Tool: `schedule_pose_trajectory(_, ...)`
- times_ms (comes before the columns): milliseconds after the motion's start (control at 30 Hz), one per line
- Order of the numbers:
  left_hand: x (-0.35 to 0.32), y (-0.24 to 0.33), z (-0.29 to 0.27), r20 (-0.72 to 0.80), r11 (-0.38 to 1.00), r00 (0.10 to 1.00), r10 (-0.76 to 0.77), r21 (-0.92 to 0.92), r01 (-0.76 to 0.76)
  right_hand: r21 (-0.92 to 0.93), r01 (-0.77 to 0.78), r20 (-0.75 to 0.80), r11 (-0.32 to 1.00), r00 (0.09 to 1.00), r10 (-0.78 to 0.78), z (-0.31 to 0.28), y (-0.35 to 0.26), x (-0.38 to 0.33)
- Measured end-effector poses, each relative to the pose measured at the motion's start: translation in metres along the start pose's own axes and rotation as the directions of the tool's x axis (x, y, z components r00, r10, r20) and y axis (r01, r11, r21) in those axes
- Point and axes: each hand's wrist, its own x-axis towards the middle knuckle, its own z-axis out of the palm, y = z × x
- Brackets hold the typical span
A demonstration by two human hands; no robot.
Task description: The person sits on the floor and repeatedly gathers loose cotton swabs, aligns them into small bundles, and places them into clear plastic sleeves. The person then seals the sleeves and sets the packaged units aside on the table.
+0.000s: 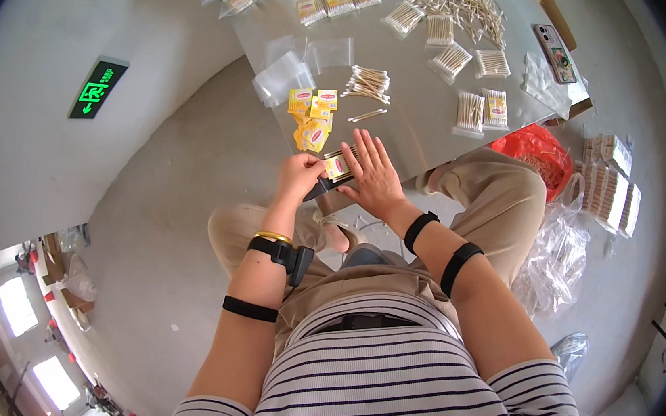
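At the table's near edge, my left hand pinches the corner of a small yellow-and-white card. The card lies over cotton swabs in a dark holder. My right hand is stretched flat with its fingers out, resting over the other side of the swabs and partly hiding them. Just beyond my left hand is a loose pile of yellow cards. A small heap of cotton swabs lies farther back, with a few stray swabs in front of it.
Clear plastic bags lie at the table's left. Bagged swab bundles and a large loose swab pile spread across the right and back. A phone lies at the right edge. A red bag and stacked packs stand below.
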Motion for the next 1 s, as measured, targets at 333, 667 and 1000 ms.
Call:
schedule_pose_trajectory(333, -0.001, -0.008, 0.009, -0.271, 0.895, 0.946, 0.176, 0.445, -0.039, -0.054, -0.007, 0.028, 0.999, 1.0, 0.009, -0.002, -0.002, 0.001)
schedule_pose_trajectory(667, -0.021, 0.034, 0.011, -0.103, 0.592, 0.993, -0.053, 0.797, 0.114, -0.054, -0.007, 0.013, 0.999, 1.0, 0.008, -0.003, -0.003, 0.0)
schedule_pose_trajectory(1000, -0.002, 0.018, 0.0, -0.023, 0.554, 0.999, 0.041, 0.833, -0.004, -0.075, -0.008, 0.007, 0.997, 1.0, 0.009, 0.003, -0.001, 0.0)
